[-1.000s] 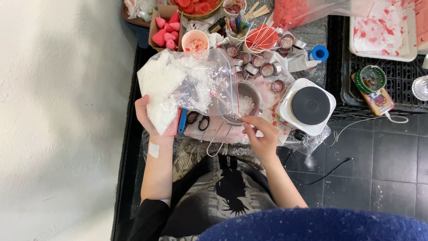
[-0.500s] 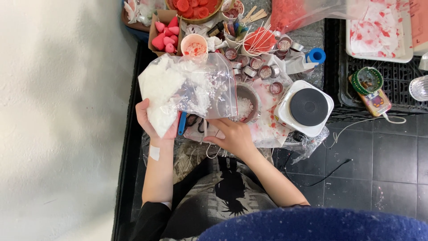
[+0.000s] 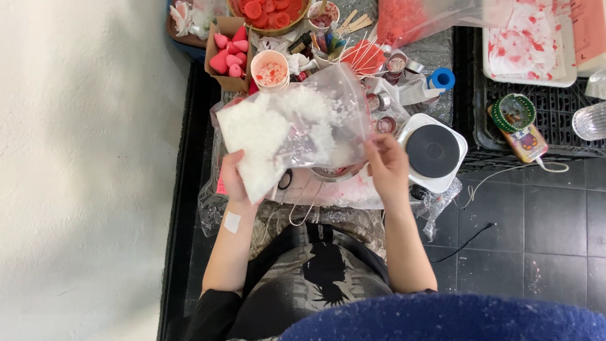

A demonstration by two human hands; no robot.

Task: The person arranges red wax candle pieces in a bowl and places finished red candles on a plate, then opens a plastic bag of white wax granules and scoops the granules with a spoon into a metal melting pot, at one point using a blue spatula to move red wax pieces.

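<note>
I held one clear bag of white flakes [image 3: 284,136], left hand [image 3: 237,180] and right hand [image 3: 386,165] both clamped on it, hotplate [image 3: 432,151] right.

Craft workshop, hotplate [image 3: 432,149], red wax moulds [image 3: 228,53] (candle-making)

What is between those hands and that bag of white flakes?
Nothing visible. The left hand grips the bag at its full lower corner, and the right hand pinches its right edge. The bag hangs over a metal bowl, mostly hidden beneath it.
</note>
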